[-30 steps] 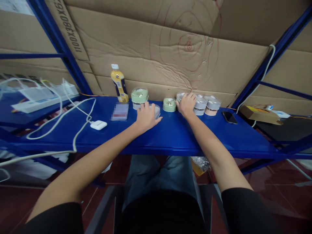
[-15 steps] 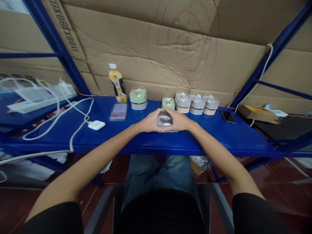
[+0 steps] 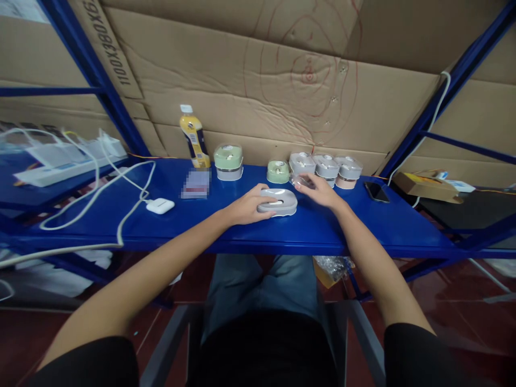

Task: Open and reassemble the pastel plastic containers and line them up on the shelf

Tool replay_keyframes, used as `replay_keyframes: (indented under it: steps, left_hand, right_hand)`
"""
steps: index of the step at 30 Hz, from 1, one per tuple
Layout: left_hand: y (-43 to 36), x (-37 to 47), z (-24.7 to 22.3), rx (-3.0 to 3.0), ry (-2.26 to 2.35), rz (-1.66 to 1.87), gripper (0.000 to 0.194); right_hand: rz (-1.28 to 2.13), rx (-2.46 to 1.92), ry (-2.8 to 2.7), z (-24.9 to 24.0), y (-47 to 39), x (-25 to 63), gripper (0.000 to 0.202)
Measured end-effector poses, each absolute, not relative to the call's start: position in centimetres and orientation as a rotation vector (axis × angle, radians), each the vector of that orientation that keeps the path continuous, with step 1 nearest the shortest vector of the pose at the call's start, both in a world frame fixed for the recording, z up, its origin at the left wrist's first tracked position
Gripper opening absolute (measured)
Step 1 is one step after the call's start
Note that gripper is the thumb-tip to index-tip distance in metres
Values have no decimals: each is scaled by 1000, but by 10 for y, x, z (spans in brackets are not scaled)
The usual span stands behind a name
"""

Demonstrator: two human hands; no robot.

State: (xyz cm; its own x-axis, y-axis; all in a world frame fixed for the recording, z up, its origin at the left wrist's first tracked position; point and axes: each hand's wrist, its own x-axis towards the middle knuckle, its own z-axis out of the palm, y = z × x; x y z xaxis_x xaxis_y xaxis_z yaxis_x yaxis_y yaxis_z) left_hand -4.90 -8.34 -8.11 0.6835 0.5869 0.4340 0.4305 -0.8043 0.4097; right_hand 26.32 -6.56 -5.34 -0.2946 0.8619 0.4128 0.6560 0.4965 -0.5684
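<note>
L hand (image 3: 249,208) is on the grey container (image 3: 287,204), just below ctr of frame, flat on the blue shelf (image 3: 226,236)! Fingers curled round its left end, thumb along the near side, one finger across the top by a small dark slot. Good narrow grip there.

Over to R hand (image 3: 323,193), a bit right of ctr: fingers bent, drawn in narrow on a clear cover (image 3: 297,179), tilted, slightly blurred, apart from the grey container.

Behind, w/ a gap, a small green box (image 3: 278,173), ctr of frame. Right of that, three grey-topped stacks in a row: first (image 3: 302,162), second (image 3: 327,166), third (image 3: 349,167); R hand partly hides the lower parts of the first two. Phone (image 3: 377,192) lies farther right.

Left of ctr, a green-topped stack (image 3: 228,158) stands next to the yellow bottle (image 3: 194,138), upright vs. the cardboard (image 3: 201,70). White case (image 3: 160,206), mid-left, w/ a cable (image 3: 121,226) near it.
</note>
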Motion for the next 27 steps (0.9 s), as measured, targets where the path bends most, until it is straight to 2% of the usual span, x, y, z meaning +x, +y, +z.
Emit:
replay_keyframes:
  steps: [2,6,14,19,23,27]
  left_hand:
    - [-85,-48,-79,2632,811,829,48]
    - [-80,-54,-77,2601,916,898,53]
    - [-53,-81,-85,2415,1405,903,62]
    - [-52,-81,-85,2376,1397,1006,65]
    - [-66,-69,-81,2424,1143,1137,81]
    - [-75,-55,-81,2407,951,1083,105]
  right_hand:
    - [387,-1287,-2029,-55,-63,270,70]
    - [388,-1317,-2011,-56,-63,270,69]
    - [419,-1414,-2037,-56,-66,268,72]
    - [459,-1360,-1986,-57,-68,265,69]
    - [392,-1224,-1945,-57,-68,263,71]
    - [370,-1010,-2036,-53,-70,254,82]
